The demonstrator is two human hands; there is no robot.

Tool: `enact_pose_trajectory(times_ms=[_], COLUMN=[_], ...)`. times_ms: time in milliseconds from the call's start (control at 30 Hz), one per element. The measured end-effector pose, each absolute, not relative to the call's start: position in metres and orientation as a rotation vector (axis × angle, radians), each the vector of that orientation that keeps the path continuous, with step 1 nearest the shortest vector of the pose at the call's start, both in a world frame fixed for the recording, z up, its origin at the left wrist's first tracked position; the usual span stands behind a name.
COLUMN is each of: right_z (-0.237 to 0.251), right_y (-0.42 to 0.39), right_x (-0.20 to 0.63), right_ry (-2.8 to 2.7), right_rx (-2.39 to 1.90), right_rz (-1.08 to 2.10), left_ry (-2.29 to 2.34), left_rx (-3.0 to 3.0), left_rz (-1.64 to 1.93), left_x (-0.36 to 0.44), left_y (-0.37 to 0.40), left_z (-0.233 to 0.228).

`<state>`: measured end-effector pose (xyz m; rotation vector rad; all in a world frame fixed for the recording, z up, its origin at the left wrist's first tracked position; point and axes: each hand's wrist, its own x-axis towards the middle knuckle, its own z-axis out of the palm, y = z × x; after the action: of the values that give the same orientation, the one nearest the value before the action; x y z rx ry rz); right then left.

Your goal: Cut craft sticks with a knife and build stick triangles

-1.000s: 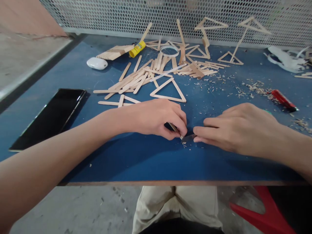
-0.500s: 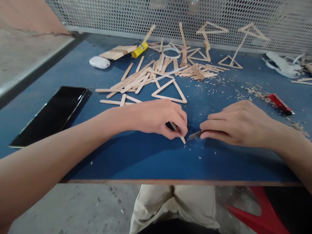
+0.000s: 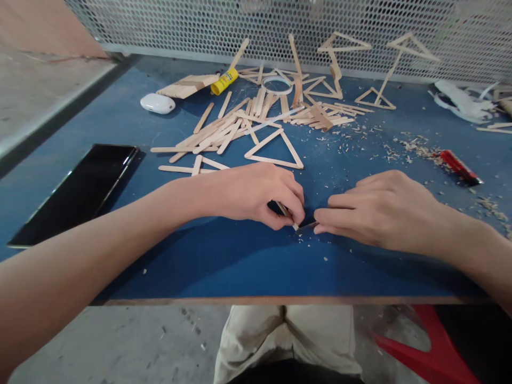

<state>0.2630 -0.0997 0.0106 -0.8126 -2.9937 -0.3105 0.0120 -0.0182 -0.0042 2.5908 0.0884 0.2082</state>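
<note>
Trimming underway: left hand (image 3: 256, 194) pinches a stick (image 3: 288, 215); right hand (image 3: 380, 213) grips blade (image 3: 307, 227) at its tip; glued triangles (image 3: 274, 149) done, loose sticks (image 3: 216, 133) remain.

Bare forearms, no sleeves, rings or watch; light beige trousers (image 3: 288, 336) below

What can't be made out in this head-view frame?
- Stick: mostly hidden under the left hand; only its tip shows.
- Blade: its handle is covered by the right hand.
- Yellow glue stick: label too small to read.
- White scraps: blurred near the right edge.
</note>
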Motion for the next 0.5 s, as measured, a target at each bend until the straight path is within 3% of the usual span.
enact_pose_trajectory(times_ms=[500], right_z=[0.008], right_y=[-0.086], right_x=[0.279], right_ry=[-3.003], right_rx=[-0.721], right_rz=[-0.269], left_ry=[0.069], left_rx=[2.562], left_rz=[0.225], left_x=[0.011], left_y=[-0.018], left_z=[-0.004])
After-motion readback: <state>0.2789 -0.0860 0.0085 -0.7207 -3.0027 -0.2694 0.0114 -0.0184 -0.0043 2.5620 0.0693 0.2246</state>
